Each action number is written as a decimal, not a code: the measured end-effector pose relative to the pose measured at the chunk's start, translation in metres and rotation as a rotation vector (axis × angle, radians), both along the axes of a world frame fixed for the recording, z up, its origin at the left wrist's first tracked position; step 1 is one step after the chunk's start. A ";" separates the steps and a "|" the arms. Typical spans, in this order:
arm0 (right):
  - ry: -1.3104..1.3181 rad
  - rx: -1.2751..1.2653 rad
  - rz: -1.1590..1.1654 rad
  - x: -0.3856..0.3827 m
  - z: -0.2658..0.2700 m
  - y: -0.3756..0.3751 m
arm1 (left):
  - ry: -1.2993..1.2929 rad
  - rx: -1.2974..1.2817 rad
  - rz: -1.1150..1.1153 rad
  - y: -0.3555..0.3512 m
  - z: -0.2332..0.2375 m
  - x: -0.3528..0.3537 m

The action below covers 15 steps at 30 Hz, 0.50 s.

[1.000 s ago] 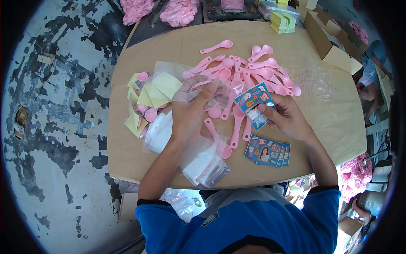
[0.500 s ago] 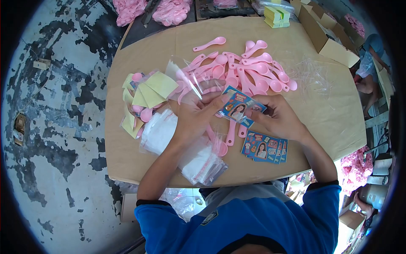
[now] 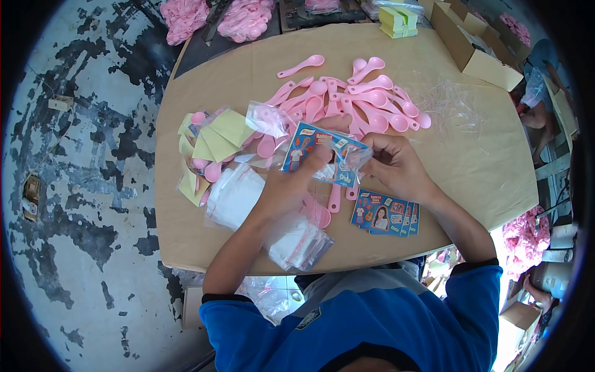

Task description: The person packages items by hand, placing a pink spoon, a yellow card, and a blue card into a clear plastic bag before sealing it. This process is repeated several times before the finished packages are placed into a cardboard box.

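A blue printed card (image 3: pixel 300 144) is gripped in my left hand (image 3: pixel 299 178), thumb laid over its front and fingers behind. My right hand (image 3: pixel 400 166) pinches at the card's right end, where clear plastic (image 3: pixel 358 159) glints across the print. Another piece of clear plastic, a bag (image 3: pixel 266 119), sticks out beyond my left fingers. Below my right hand lies a fanned stack of matching blue cards (image 3: pixel 379 214). Under my left forearm are flat clear bags with white in them (image 3: pixel 235 195). Pink measuring spoons (image 3: pixel 372 98) are heaped just past both hands.
Left of the hands is a pile of packed pink spoons with yellow papers (image 3: pixel 220 135). Thin clear strips (image 3: pixel 455 108) lie to the right. At the back stand a banded yellow paper stack (image 3: pixel 398 23) and an open cardboard box (image 3: pixel 474 53). Another person (image 3: pixel 542 118) sits at far right.
The blue card has shifted left and turned flatter, with more of its front showing. My right fingers have moved to its right end, where clear plastic now shows.
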State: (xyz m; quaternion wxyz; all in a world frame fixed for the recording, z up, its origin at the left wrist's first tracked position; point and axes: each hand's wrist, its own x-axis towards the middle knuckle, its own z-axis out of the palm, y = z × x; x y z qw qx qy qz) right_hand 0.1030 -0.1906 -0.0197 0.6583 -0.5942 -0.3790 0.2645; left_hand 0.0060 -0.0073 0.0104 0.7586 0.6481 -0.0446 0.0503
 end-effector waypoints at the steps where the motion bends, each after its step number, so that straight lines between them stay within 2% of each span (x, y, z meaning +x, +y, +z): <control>1: 0.018 0.031 0.008 0.001 -0.002 0.001 | -0.008 -0.115 -0.009 0.001 0.000 0.001; 2: 0.021 0.046 0.010 0.000 -0.002 0.002 | -0.016 -0.229 -0.020 0.001 0.000 0.002; 3: 0.024 0.062 0.011 -0.002 0.000 0.004 | -0.025 -0.129 -0.022 0.001 0.001 0.000; 6: 0.041 0.027 0.041 -0.006 0.007 0.005 | 0.076 -0.209 0.008 0.005 -0.008 -0.003; 9: 0.063 -0.039 0.033 -0.005 0.001 0.004 | 0.034 -0.033 -0.075 -0.002 0.000 -0.005; 13: 0.140 -0.043 0.094 -0.005 0.004 0.001 | -0.102 -0.092 -0.194 -0.003 -0.006 -0.001; 15: 0.163 -0.078 0.062 -0.008 0.011 0.001 | -0.105 -0.086 -0.139 -0.008 -0.003 -0.003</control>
